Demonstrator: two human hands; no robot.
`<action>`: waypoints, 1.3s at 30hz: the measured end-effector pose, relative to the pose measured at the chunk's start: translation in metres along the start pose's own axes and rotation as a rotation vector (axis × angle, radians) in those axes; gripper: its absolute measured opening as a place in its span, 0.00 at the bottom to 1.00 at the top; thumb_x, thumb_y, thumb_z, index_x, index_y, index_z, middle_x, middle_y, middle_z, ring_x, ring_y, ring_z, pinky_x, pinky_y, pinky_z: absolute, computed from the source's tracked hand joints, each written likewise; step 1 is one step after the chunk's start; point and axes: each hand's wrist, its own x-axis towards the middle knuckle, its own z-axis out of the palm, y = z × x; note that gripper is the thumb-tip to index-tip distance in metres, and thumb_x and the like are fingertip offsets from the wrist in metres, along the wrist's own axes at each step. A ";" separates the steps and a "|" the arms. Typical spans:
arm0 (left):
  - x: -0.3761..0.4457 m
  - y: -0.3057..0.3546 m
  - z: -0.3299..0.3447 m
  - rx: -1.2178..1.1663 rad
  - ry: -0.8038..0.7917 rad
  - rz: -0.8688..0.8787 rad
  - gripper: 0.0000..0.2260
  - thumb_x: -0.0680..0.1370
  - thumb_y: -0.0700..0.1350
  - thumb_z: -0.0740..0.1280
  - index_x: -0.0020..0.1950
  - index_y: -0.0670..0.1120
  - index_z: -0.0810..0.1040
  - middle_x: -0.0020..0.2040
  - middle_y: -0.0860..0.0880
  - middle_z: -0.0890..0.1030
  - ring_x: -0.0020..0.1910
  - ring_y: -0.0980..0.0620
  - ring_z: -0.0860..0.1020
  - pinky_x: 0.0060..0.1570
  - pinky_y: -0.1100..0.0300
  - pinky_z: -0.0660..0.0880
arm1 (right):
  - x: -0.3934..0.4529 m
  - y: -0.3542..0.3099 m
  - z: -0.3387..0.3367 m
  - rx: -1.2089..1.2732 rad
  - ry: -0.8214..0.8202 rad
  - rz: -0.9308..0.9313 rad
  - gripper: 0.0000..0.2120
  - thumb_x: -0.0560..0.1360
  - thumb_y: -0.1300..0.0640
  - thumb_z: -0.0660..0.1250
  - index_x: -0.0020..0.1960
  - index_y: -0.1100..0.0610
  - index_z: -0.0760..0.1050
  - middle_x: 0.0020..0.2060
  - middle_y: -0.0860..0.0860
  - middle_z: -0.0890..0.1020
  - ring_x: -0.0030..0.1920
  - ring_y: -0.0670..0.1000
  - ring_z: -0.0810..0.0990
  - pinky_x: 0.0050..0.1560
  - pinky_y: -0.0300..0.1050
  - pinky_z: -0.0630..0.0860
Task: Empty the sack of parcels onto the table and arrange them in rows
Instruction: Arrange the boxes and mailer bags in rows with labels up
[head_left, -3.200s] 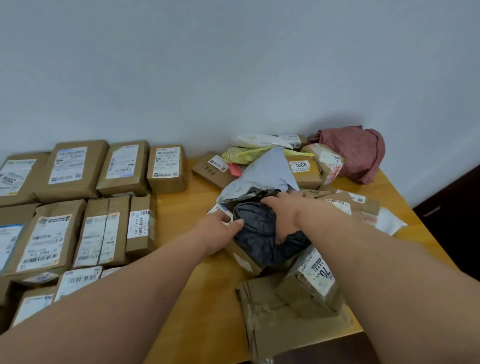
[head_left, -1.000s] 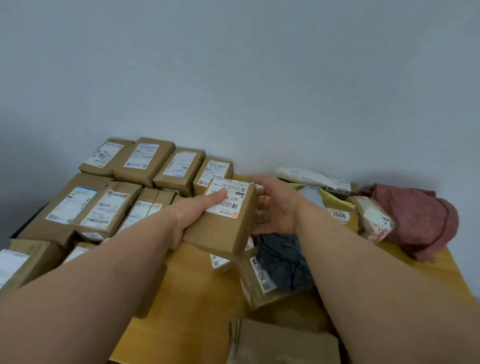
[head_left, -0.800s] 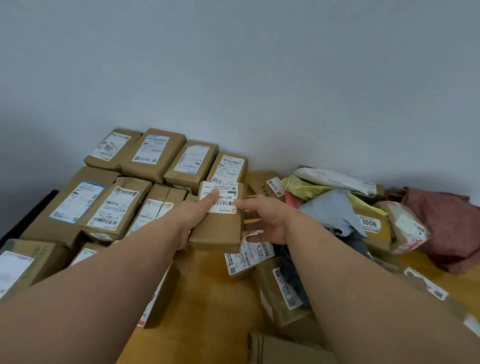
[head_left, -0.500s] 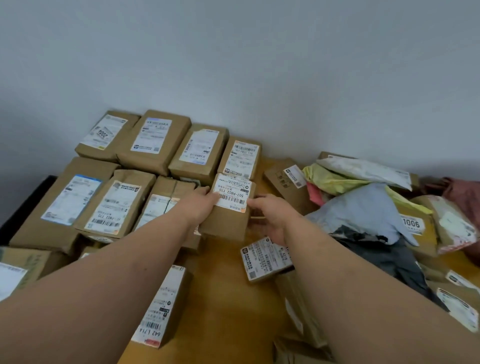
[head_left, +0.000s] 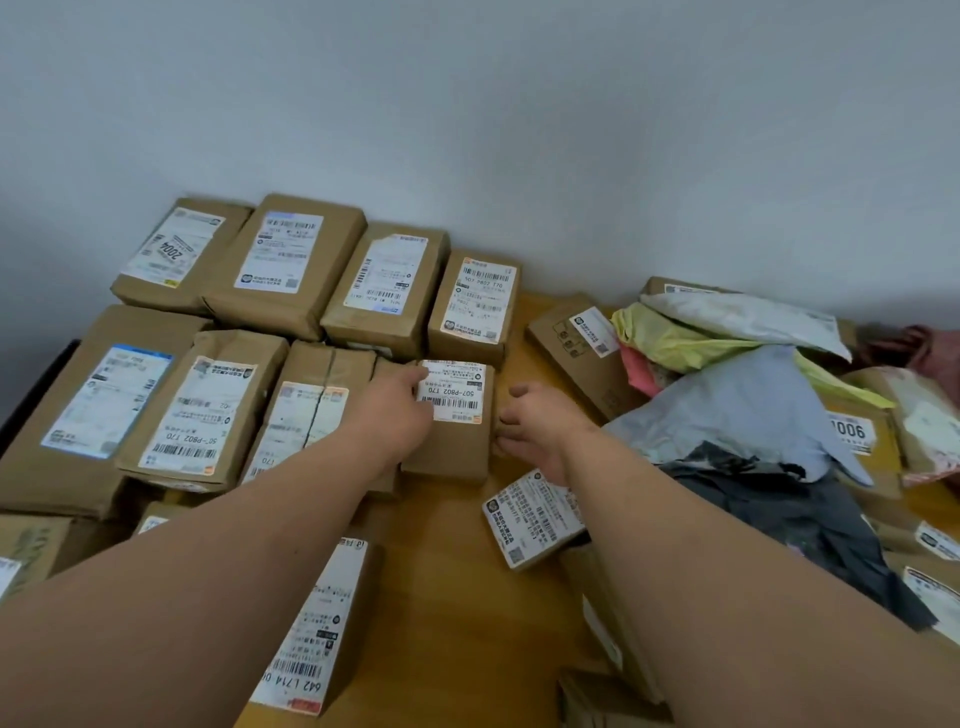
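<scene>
Forearms reach in from the near edge over the wooden desk (head_left: 457, 597). Nearest, a long brown parcel (head_left: 317, 629) lies label-up under the left forearm. A small labelled box (head_left: 532, 519) sits tilted just below the right wrist.

Left hand (head_left: 395, 410) rests on the left edge of the small brown parcel (head_left: 452, 421), fingers straight, tips touching its white label. Right hand (head_left: 537, 423) is at the parcel's right edge, fingers loosely curled and apart; whether they touch the side, cannot tell. Half a second ago both hands held this parcel tilted and raised; now it lies flat on the desk, ending the second row, just in front of the last parcel of the back row (head_left: 475, 306).

Left side: rows of brown parcels (head_left: 208, 410) packed close, labels up, back row against the wall. Right side: unsorted heap (head_left: 737, 415) of soft mailers, grey, yellow, white and dark, over more brown boxes. A reddish cloth sack (head_left: 930, 348) shows at the far right edge, more cropped than before as the view has shifted left.
</scene>
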 end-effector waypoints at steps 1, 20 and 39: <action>-0.001 0.002 0.001 0.026 0.018 0.025 0.23 0.81 0.44 0.62 0.76 0.51 0.66 0.72 0.48 0.71 0.67 0.45 0.72 0.62 0.53 0.73 | -0.003 -0.001 -0.006 -0.066 0.029 -0.011 0.24 0.77 0.65 0.62 0.71 0.53 0.67 0.57 0.57 0.78 0.58 0.56 0.79 0.60 0.52 0.78; -0.051 0.014 0.026 0.102 0.090 0.092 0.17 0.81 0.44 0.62 0.71 0.51 0.72 0.72 0.49 0.70 0.66 0.47 0.72 0.56 0.57 0.72 | -0.040 0.028 -0.054 -1.787 -0.073 -0.264 0.33 0.69 0.52 0.69 0.72 0.47 0.62 0.61 0.52 0.76 0.65 0.58 0.72 0.73 0.69 0.49; -0.131 -0.047 -0.005 -0.043 0.343 -0.120 0.18 0.80 0.45 0.63 0.70 0.48 0.74 0.69 0.48 0.76 0.65 0.47 0.75 0.60 0.53 0.72 | -0.075 0.036 0.017 -0.975 -0.272 -0.145 0.30 0.73 0.56 0.72 0.69 0.55 0.61 0.61 0.54 0.78 0.55 0.54 0.79 0.48 0.48 0.80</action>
